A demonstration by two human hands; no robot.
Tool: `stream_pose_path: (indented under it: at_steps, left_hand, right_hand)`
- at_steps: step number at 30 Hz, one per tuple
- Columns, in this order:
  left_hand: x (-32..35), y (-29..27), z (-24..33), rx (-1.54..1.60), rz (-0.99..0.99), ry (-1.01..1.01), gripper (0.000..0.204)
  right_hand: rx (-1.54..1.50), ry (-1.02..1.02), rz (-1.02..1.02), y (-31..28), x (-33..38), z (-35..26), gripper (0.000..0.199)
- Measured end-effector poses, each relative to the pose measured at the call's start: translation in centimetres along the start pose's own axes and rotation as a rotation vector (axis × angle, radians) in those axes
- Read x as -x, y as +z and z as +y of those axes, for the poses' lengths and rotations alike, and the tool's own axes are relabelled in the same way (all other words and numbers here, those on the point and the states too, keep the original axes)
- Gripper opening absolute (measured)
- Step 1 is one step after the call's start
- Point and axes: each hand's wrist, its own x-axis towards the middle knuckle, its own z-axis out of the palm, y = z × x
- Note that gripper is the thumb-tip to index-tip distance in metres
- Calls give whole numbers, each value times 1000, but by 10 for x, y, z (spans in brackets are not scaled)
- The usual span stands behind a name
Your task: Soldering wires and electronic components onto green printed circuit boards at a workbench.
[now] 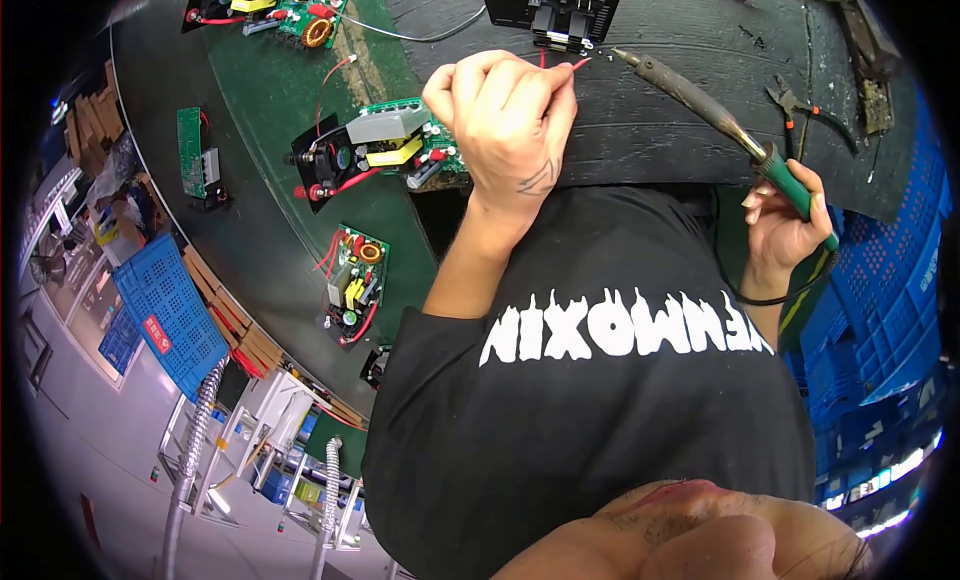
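Note:
My left hand is closed in a pinch on a thin red wire, whose end sticks out past the fingertips. Just beyond it stands a black panel with black sockets on the side towards me. In my right hand is the green handle of a soldering iron. The iron's tip points up and left, close to the wire end and the panel's lower edge; I cannot tell whether it touches anything. A circuit board assembly with a fan lies left of my left wrist.
Cutting pliers with orange-and-black handles lie on the black work mat, right of the iron. More circuit boards sit along the green bench at left. Blue plastic crates stand at right, beside the iron's cable.

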Motion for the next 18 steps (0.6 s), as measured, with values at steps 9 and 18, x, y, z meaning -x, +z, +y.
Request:
stream_pose_path:
  at_steps: [9,18]
  left_hand:
    - [1,7,1,-18,24,-2,13]
    - [-1,10,2,-45,39,0,12]
  right_hand:
    - [31,9,-17,5,-4,-1,53]
    - [45,17,-48,9,-7,0,53]
